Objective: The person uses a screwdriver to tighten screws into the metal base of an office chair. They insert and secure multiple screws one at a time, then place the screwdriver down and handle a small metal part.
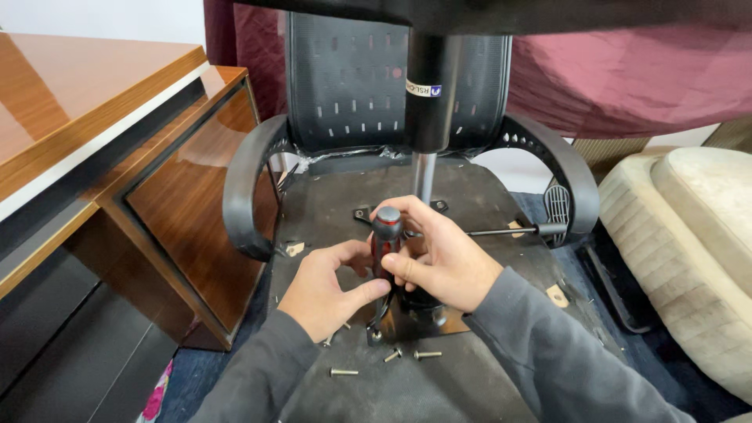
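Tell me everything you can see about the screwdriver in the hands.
The screwdriver has a black and red handle with a rounded black cap, looking like rubber-coated plastic. It stands nearly upright over the metal plate under the overturned chair. The right hand wraps its handle; the left hand pinches it lower down. Its tip is hidden.

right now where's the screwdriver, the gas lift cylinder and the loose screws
screwdriver [387,227]: head view, on its black-and-red handle top
gas lift cylinder [429,94]: head view, on the black tube
loose screws [427,355]: head view, on one screw's shaft
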